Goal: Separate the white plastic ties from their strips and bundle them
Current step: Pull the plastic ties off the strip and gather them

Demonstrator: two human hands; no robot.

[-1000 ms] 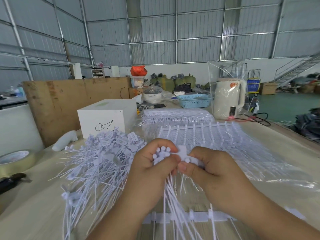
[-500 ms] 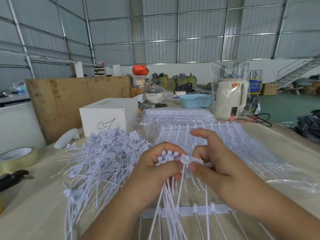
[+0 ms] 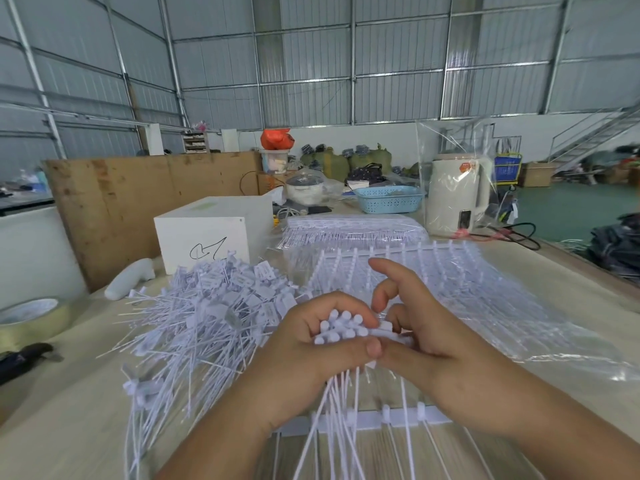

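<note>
The bundle of ties (image 3: 341, 329) is held above the table (image 3: 69, 427), heads up and away, tails running down toward the person. The left hand (image 3: 311, 355) grips it, fingers curled around it. The right hand (image 3: 429, 344) pinches one tie at the bundle's right side, index finger raised.
</note>
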